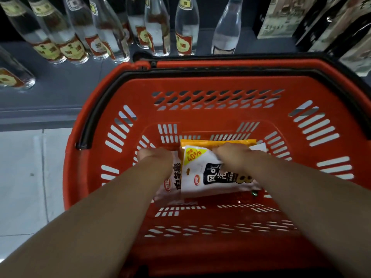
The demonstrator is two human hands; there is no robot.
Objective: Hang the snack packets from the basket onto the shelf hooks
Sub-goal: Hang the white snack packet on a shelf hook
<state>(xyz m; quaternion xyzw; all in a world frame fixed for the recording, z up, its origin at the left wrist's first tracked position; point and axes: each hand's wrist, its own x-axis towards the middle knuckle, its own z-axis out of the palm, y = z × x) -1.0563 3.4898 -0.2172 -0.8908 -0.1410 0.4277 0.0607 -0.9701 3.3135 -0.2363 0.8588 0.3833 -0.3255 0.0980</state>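
Observation:
A red plastic basket (200,87) with a black handle fills the middle of the view. Snack packets lie on its floor. The top one is a white and orange packet (198,169) with a yellow 40% tag and black print. Another white packet (172,177) lies to its left, partly under it. Both my arms reach down into the basket. My right hand (234,157) grips the top edge of the white and orange packet. My left hand (154,157) is down on the left packet, its fingers curled over the far edge and hidden from view. No shelf hooks are in view.
Behind the basket, a dark low shelf (60,87) carries several clear glass bottles (156,27) with red and gold labels. Dark boxed goods (301,17) stand at the far right. Pale floor tiles (24,167) show at the left.

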